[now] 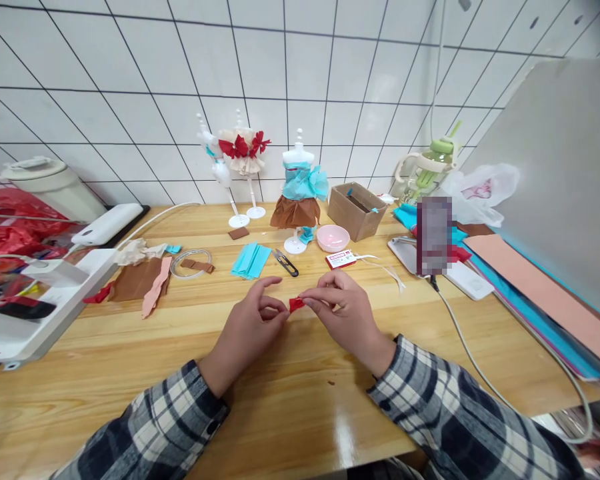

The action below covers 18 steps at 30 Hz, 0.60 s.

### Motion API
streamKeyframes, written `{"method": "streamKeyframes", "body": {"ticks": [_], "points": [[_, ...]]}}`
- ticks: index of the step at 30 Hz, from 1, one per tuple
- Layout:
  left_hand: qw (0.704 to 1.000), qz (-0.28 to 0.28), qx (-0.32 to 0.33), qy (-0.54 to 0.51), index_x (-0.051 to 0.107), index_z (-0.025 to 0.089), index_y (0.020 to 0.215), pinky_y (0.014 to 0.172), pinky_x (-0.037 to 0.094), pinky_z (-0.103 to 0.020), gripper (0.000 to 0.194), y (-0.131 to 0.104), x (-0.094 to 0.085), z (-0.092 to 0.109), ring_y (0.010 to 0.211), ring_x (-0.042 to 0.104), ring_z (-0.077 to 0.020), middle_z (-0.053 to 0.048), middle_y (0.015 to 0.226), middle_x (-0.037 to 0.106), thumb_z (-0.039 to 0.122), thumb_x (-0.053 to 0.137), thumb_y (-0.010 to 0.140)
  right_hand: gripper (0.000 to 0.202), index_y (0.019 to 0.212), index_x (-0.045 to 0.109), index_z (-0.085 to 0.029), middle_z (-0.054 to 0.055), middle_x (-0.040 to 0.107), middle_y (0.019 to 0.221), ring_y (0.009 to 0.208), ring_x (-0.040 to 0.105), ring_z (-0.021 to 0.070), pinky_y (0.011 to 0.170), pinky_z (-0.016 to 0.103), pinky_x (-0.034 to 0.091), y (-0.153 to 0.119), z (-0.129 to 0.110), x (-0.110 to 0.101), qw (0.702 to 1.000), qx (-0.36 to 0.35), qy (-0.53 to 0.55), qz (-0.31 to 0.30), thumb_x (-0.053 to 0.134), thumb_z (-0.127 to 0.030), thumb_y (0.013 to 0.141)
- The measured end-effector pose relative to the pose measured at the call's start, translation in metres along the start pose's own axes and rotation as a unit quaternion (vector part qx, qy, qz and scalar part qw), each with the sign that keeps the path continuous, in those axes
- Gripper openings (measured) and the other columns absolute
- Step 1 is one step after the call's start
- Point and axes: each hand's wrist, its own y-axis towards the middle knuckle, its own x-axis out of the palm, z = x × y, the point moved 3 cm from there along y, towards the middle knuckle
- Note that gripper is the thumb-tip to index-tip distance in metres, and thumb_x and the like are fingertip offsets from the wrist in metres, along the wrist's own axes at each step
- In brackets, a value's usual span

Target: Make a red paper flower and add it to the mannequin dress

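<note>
A small red piece of paper [296, 305] is held between my two hands above the wooden table [260, 413]. My right hand [347, 313] pinches its right end between thumb and fingers. The fingertips of my left hand [255, 323] are closed at its lower left corner. Just beyond my hands lie black thread snips [286, 263], a stack of light blue paper [251, 260] and a red-and-white box [341, 259]. Farther back, a mini dress form [299, 193] wears a blue top and a brown skirt.
Two more dress forms [243, 147] stand by the tiled wall. A pink bowl [333, 238] and a cardboard box [357, 210] are behind my right hand. A power strip [55, 313] lies left; a phone [434, 237] and cable stand right, near long paper sheets [545, 287].
</note>
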Motion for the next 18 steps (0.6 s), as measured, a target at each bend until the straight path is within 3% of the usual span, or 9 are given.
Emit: {"method": "streamKeyframes", "body": {"ticks": [3, 7, 10, 18], "points": [[0.987, 0.054, -0.058, -0.142, 0.037, 0.025, 0.095, 0.053, 0.046, -0.023, 0.041, 0.004, -0.002, 0.001, 0.056, 0.064, -0.0138, 0.004, 0.073, 0.068, 0.03, 0.068, 0.069, 0.017, 0.083, 0.076, -0.019, 0.004, 0.061, 0.076, 0.06, 0.049, 0.01, 0.054, 0.023, 0.04, -0.006, 0.003, 0.017, 0.978, 0.16, 0.128, -0.045, 0.066, -0.031, 0.077], [0.973, 0.072, -0.044, -0.216, 0.028, 0.024, 0.081, 0.056, 0.047, -0.022, 0.044, 0.003, -0.001, 0.009, 0.059, 0.065, -0.0123, 0.005, 0.071, 0.067, 0.026, 0.07, 0.067, 0.026, 0.081, 0.074, -0.014, 0.001, 0.062, 0.062, 0.049, 0.042, 0.0074, 0.045, 0.021, 0.034, -0.014, 0.01, 0.038, 0.902, 0.312, 0.282, -0.098, 0.07, -0.037, 0.07], [0.972, 0.075, -0.031, -0.221, 0.027, 0.024, 0.08, 0.056, 0.048, -0.022, 0.044, 0.001, 0.001, 0.011, 0.059, 0.065, -0.0126, 0.004, 0.07, 0.067, 0.024, 0.07, 0.067, 0.031, 0.082, 0.073, -0.014, 0.0, 0.061, 0.061, 0.047, 0.04, 0.0062, 0.042, 0.02, 0.03, -0.015, 0.013, 0.042, 0.878, 0.334, 0.335, -0.076, 0.072, -0.041, 0.067], [0.976, 0.083, 0.016, -0.2, 0.028, 0.023, 0.078, 0.062, 0.052, -0.026, 0.041, -0.002, 0.002, 0.012, 0.065, 0.067, -0.0141, 0.003, 0.071, 0.068, 0.022, 0.069, 0.072, 0.032, 0.08, 0.071, -0.014, -0.001, 0.06, 0.06, 0.042, 0.039, 0.0046, 0.038, 0.019, 0.029, -0.015, 0.013, 0.041, 0.867, 0.335, 0.366, -0.043, 0.073, -0.042, 0.065]]}}
